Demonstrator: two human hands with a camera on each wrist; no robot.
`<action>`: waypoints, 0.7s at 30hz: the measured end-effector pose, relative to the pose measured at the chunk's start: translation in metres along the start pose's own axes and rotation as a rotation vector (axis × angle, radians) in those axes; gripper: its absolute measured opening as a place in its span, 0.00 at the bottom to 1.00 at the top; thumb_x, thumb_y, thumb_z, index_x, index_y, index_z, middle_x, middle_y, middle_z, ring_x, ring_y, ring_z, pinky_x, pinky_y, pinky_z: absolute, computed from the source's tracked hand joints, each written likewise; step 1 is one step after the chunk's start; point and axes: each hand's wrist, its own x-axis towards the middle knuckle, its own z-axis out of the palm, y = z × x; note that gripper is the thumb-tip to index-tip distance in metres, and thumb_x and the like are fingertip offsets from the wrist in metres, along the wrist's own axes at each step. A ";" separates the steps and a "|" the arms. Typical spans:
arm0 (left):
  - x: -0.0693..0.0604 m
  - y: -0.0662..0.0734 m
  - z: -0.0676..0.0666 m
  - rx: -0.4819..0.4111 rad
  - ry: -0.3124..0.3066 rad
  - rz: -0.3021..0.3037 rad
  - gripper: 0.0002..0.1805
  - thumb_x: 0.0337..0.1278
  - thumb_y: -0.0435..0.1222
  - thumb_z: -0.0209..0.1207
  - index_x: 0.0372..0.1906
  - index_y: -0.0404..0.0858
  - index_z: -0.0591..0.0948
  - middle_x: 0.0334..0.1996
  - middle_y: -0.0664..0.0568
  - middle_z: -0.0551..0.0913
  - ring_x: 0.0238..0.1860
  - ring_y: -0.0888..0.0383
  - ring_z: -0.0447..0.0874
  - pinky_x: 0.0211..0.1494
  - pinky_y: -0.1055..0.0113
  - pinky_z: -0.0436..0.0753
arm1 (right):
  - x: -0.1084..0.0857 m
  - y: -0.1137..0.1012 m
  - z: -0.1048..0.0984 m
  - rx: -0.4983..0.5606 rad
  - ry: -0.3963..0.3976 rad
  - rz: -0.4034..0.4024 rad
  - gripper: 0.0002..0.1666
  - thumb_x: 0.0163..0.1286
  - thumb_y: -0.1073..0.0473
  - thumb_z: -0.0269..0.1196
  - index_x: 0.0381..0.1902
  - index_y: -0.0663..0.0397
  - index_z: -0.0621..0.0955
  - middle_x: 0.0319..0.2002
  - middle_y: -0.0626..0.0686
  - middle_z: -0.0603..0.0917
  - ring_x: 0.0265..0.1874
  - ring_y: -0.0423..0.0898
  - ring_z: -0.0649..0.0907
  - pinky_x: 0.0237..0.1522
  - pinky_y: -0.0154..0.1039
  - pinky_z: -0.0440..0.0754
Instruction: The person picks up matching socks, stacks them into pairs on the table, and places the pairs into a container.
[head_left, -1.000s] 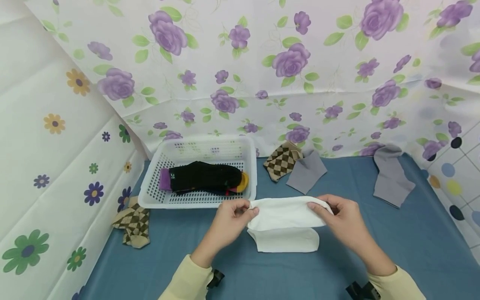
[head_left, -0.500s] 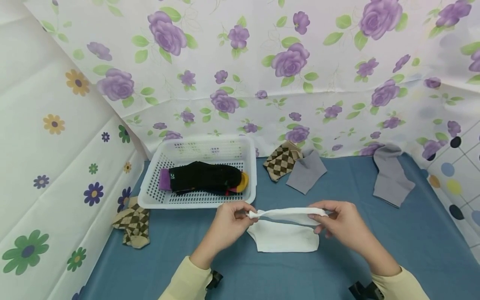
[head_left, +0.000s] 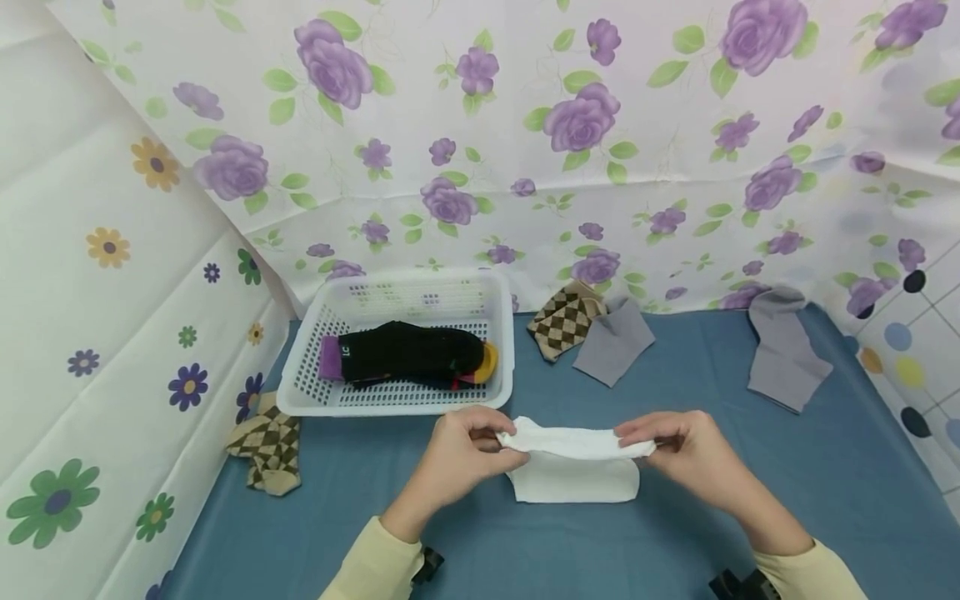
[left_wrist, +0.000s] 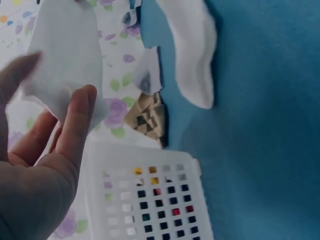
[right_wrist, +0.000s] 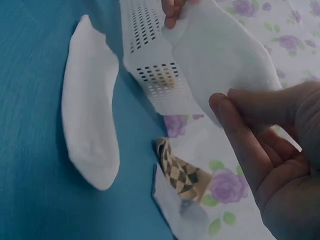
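A white sock (head_left: 570,443) is stretched sideways above the table between two hands. The left hand (head_left: 467,454) holds its left end; in the left wrist view, the thumb looks blurred and stands off the fabric while the fingers touch it. At the other end, the right hand (head_left: 690,454) pinches the fabric between thumb and fingers, as the right wrist view also shows. A second white sock (head_left: 577,485) lies flat on the blue cloth just below, its upper part hidden by the held one in the head view. Both wrist views show it apart from the hands.
Behind the left hand stands a white perforated basket (head_left: 322,410) containing black, purple and yellow socks. A checkered sock (head_left: 566,321) and a grey sock (head_left: 613,342) lie right of it. Another grey sock (head_left: 783,350) is far right, another checkered sock (head_left: 273,450) far left.
The held white sock has gone from hanging flat and facing the camera to a narrower, tilted strip, and sits slightly lower. Both hands moved down a little with it; the lying sock stayed put.
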 end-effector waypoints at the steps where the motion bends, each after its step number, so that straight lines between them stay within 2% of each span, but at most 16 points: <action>1: 0.000 -0.001 0.001 0.008 -0.001 -0.010 0.15 0.41 0.44 0.72 0.37 0.44 0.85 0.45 0.53 0.80 0.41 0.60 0.84 0.42 0.71 0.83 | 0.000 0.001 0.000 0.010 -0.006 0.003 0.12 0.56 0.66 0.68 0.38 0.45 0.87 0.44 0.50 0.86 0.27 0.34 0.82 0.21 0.34 0.79; 3: -0.001 -0.003 0.004 0.061 0.014 -0.014 0.16 0.41 0.49 0.71 0.36 0.47 0.85 0.45 0.55 0.81 0.41 0.61 0.83 0.42 0.72 0.82 | -0.001 0.003 0.000 0.065 -0.035 0.008 0.13 0.55 0.61 0.70 0.40 0.48 0.86 0.46 0.52 0.86 0.29 0.36 0.84 0.26 0.35 0.83; 6: 0.000 -0.008 0.009 0.178 0.064 -0.001 0.10 0.47 0.48 0.67 0.34 0.49 0.86 0.43 0.58 0.82 0.40 0.65 0.83 0.41 0.74 0.81 | -0.002 0.005 0.003 0.101 -0.043 0.006 0.14 0.57 0.56 0.69 0.42 0.50 0.85 0.47 0.53 0.85 0.42 0.39 0.85 0.35 0.38 0.84; 9: 0.001 -0.014 0.015 0.293 0.120 -0.006 0.04 0.50 0.42 0.67 0.32 0.50 0.86 0.40 0.61 0.83 0.37 0.67 0.82 0.39 0.74 0.80 | 0.000 0.007 0.011 -0.014 0.018 0.042 0.11 0.59 0.51 0.67 0.40 0.44 0.86 0.44 0.47 0.86 0.42 0.37 0.84 0.34 0.35 0.84; 11: 0.002 -0.017 0.019 0.335 0.140 -0.025 0.04 0.49 0.39 0.67 0.33 0.49 0.86 0.40 0.61 0.83 0.37 0.66 0.81 0.38 0.73 0.80 | 0.002 0.008 0.017 -0.118 0.064 0.079 0.09 0.57 0.52 0.69 0.37 0.40 0.87 0.41 0.42 0.87 0.42 0.35 0.84 0.33 0.32 0.83; 13: 0.002 -0.019 0.023 0.359 0.151 -0.036 0.05 0.48 0.37 0.67 0.33 0.47 0.86 0.39 0.61 0.84 0.36 0.65 0.80 0.38 0.73 0.79 | 0.002 0.008 0.023 -0.198 0.076 0.117 0.09 0.54 0.54 0.71 0.36 0.38 0.87 0.40 0.40 0.86 0.40 0.35 0.84 0.32 0.31 0.82; 15: 0.002 -0.020 0.026 0.376 0.159 -0.045 0.06 0.47 0.36 0.68 0.33 0.47 0.86 0.38 0.60 0.84 0.35 0.65 0.79 0.37 0.73 0.78 | 0.002 0.009 0.027 -0.233 0.063 0.137 0.12 0.52 0.60 0.72 0.35 0.39 0.87 0.40 0.40 0.86 0.37 0.35 0.83 0.30 0.30 0.81; 18: 0.002 -0.023 0.028 0.394 0.154 -0.048 0.07 0.46 0.35 0.68 0.34 0.45 0.86 0.37 0.58 0.85 0.33 0.65 0.77 0.34 0.73 0.77 | 0.001 0.011 0.031 -0.256 0.042 0.168 0.13 0.50 0.62 0.72 0.34 0.41 0.87 0.40 0.41 0.86 0.33 0.36 0.82 0.27 0.31 0.78; 21: 0.000 -0.027 0.030 0.414 0.132 -0.064 0.07 0.44 0.33 0.68 0.33 0.44 0.86 0.37 0.57 0.85 0.30 0.66 0.75 0.31 0.74 0.76 | 0.000 0.012 0.034 -0.268 0.022 0.198 0.14 0.48 0.63 0.73 0.34 0.42 0.87 0.41 0.43 0.86 0.34 0.38 0.82 0.27 0.31 0.78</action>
